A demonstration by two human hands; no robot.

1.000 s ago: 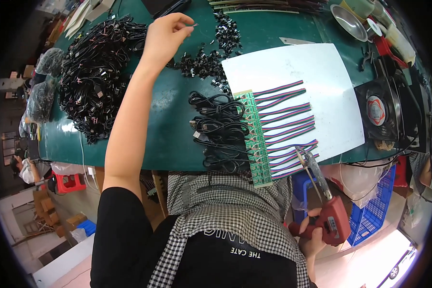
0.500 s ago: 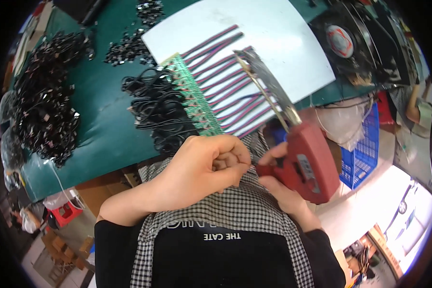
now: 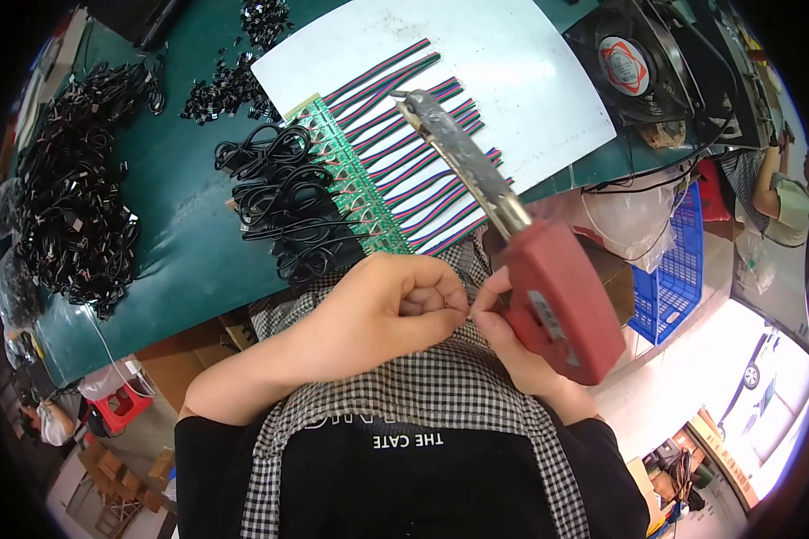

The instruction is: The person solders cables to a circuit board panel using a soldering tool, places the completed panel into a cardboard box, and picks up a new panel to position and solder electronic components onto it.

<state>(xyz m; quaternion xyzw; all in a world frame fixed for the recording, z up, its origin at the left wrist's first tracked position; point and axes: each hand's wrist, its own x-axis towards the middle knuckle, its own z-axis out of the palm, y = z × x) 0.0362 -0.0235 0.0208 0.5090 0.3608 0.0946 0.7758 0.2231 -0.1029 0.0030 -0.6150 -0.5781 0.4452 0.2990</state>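
My right hand (image 3: pixel 517 346) is wrapped round the handle of a red soldering gun (image 3: pixel 571 296), whose long metal tip points up and left over the work. My left hand (image 3: pixel 391 314) is closed in a pinch, its fingertips almost meeting my right fingertips; what they hold is too small to make out. Just beyond the hands lies a green circuit board panel (image 3: pixel 355 175). Striped flat wires (image 3: pixel 413 157) run from its right side, and coiled black cables (image 3: pixel 288 198) lie along its left.
The panel's wires lie on a white sheet (image 3: pixel 512 54) on the green table (image 3: pixel 184 198). A large heap of black cables (image 3: pixel 76 198) is at the left, with small black parts (image 3: pixel 234 85) at the back. A fan (image 3: pixel 625 67) stands back right; a blue crate (image 3: pixel 670 278) is below it.
The soldering gun has swung slightly left, its tip with it. My right fingertips have come a little closer to my left hand, which stays nearly in place. The view has shifted slightly.
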